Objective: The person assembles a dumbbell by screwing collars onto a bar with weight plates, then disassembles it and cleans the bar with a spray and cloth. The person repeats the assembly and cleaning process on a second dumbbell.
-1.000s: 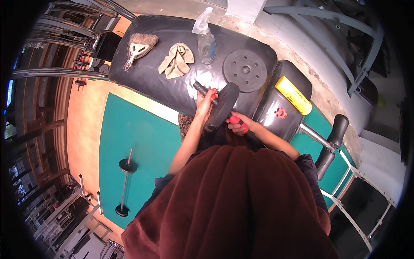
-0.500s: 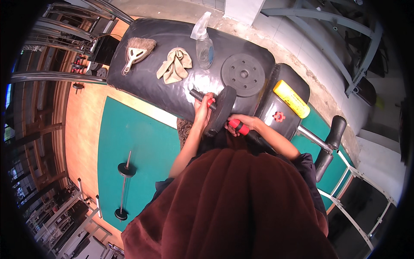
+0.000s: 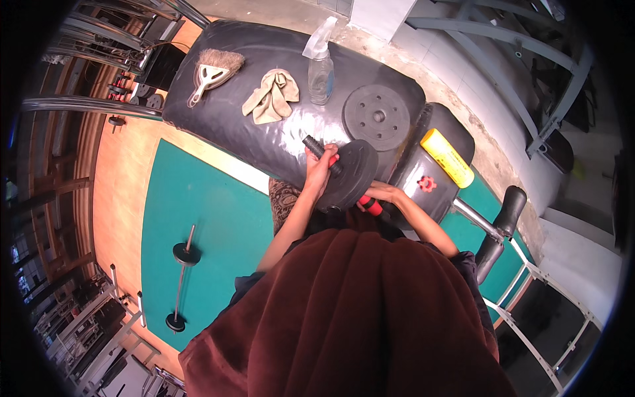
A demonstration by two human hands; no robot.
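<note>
My left hand (image 3: 319, 167) grips a short dumbbell bar (image 3: 316, 148) with a black ridged end and red handle. A black weight plate (image 3: 350, 173) sits on the bar between my hands, tilted on edge against the black padded bench (image 3: 231, 112). My right hand (image 3: 382, 193) holds the red part of the bar (image 3: 372, 206) on the plate's other side. A second black weight plate (image 3: 378, 117) lies flat on the bench just beyond.
On the bench lie a hand brush (image 3: 213, 71), a crumpled beige cloth (image 3: 271, 98) and a clear spray bottle (image 3: 321, 66). A yellow box (image 3: 448, 157) and a red star collar (image 3: 426, 183) rest on the seat pad. A barbell (image 3: 181, 278) lies on the teal mat.
The plate and bar have shifted slightly on the bench edge, with both hands staying on the bar. The view has tilted a little.
</note>
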